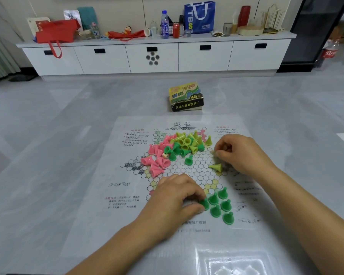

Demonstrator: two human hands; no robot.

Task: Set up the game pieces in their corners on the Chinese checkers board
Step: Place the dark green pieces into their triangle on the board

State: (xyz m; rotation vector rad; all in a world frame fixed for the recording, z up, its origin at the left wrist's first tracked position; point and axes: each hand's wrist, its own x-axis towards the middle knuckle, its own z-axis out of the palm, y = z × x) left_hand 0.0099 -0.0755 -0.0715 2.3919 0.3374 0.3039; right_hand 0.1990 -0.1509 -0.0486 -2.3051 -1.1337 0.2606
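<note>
We rest our left hand (175, 197) on the near part of the paper board (127, 195), which lies flat on the grey floor (48, 135). Its thumb and fingers are closed on one green piece (205, 203), standing upright at the edge of a small group. Just to the right of this hand, five more green pieces (221, 205) stand upright in the near corner of the star, close to each other.

Our right hand (238, 153) is over the right corner of the board, fingers curled together. Something yellowish shows at the fingertips, but it is blurred and we cannot tell if the hand holds it. Just below and to the left of this hand, one yellow piece (216, 167) lies on its side.

Beyond both hands, a mixed heap (175, 149) of pink, green and yellow pieces lies across the far part of the star, most of them fallen over. A small die (165, 155) sits among the pink ones. Farther away on the floor stands the game box (186, 97).
</note>
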